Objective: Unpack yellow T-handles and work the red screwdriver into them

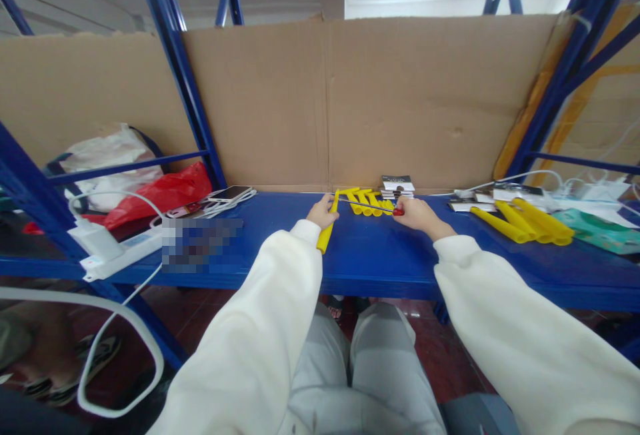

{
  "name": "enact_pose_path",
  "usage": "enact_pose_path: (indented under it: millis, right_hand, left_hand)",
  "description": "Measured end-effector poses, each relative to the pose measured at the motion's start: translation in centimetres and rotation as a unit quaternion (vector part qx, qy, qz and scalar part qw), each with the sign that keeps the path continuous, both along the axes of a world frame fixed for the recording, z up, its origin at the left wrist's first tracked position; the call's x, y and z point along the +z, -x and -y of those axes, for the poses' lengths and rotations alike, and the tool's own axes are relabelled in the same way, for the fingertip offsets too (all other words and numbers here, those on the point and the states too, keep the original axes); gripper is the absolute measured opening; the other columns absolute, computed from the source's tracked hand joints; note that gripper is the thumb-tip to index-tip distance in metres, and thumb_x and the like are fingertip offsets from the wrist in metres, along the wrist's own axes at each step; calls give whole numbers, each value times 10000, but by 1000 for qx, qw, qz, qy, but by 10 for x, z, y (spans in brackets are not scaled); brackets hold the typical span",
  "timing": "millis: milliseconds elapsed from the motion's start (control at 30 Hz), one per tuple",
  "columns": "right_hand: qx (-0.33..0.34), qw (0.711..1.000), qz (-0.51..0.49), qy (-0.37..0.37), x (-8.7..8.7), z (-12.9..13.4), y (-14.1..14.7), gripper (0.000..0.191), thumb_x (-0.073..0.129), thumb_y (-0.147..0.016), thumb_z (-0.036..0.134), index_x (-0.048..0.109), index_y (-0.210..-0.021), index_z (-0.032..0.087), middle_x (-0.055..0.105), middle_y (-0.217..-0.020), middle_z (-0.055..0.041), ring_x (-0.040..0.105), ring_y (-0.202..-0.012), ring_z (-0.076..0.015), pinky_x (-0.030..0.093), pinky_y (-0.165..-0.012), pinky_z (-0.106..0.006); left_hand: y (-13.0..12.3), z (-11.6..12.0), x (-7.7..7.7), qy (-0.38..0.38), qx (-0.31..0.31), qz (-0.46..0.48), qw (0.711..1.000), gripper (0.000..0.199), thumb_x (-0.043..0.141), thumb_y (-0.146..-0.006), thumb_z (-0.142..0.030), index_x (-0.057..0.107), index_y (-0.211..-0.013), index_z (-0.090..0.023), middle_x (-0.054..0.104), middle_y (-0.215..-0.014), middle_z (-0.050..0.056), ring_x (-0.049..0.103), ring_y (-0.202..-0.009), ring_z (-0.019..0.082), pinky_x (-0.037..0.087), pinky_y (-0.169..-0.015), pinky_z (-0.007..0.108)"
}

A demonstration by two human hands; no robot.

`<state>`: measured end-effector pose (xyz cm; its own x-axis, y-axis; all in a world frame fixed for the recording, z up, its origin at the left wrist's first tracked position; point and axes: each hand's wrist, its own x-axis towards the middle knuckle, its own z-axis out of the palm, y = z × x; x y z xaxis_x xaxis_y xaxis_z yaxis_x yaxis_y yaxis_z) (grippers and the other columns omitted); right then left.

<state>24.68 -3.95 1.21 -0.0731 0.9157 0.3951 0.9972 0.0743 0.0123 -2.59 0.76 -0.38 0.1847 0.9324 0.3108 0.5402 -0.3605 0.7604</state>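
Observation:
My left hand [321, 211] is closed around a yellow tapered tube [327, 236], whose wider end points toward me. In my right hand [416, 215] is a screwdriver [373, 205] with a red handle, its long metal shaft lying level and reaching left to the upper part of the tube. Whether the tip touches the tube or enters it, I cannot tell. Just behind the shaft lies a row of several similar yellow pieces [366, 203] on the blue table [370, 255]. A small stack of black-and-white cards [397, 186] stands behind them.
More yellow tubes [525, 223] and printed cards lie at the right, beside a green packet [600, 230]. On the left are a white power strip [125, 252], a phone [233, 193] and a red bag [165, 192]. A cardboard wall [390, 102] closes the back between blue posts.

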Motion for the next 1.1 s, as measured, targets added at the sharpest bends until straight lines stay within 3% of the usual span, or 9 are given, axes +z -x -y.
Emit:
enact_pose_path:
  millis: [133, 333, 467, 767, 1100]
  right_hand:
    - [3, 1000, 1, 8, 1, 0, 1, 113, 598, -811, 276, 644, -896, 218, 761, -901, -74, 681, -838, -240, 386, -717, -301]
    - [7, 1000, 3, 20, -1, -1, 0, 74, 614, -779, 252, 626, -847, 225, 746, -857, -62, 663, -768, -216, 364, -635, -278]
    - [5, 1000, -2, 29, -2, -1, -1, 86, 625, -786, 255, 634, -866, 226, 755, -873, -65, 663, -754, -210, 370, -618, -272]
    - [8, 1000, -8, 27, 0, 1, 2, 142, 568, -813, 285, 683, -869, 223, 772, -905, -66, 695, -885, -244, 423, -750, -299]
    - [-15, 999, -38, 30, 0, -2, -3, 110, 629, -773, 268, 675, -866, 231, 758, -867, -65, 692, -804, -238, 441, -675, -288]
  left_hand:
    - [0, 3, 4, 31, -8, -9, 999, 484, 639, -740, -35, 566, -1191, -193, 737, -1247, 110, 746, -981, 215, 586, -877, 342]
    - [0, 0, 3, 30, -15, -12, 999, 520, 639, -731, -34, 556, -1220, -190, 715, -1293, 129, 736, -1043, 224, 575, -915, 353]
    - [0, 1, 3, 26, -12, -14, 999, 522, 642, -726, -43, 566, -1222, -185, 720, -1285, 129, 736, -1048, 230, 575, -917, 350]
    - [0, 6, 7, 25, -4, -10, 1000, 506, 651, -721, -32, 583, -1198, -187, 727, -1272, 130, 735, -1054, 236, 580, -915, 367]
    - [-1, 3, 2, 16, 12, -2, 1000, 510, 672, -716, -47, 581, -1190, -212, 737, -1255, 101, 735, -1037, 223, 575, -903, 350]
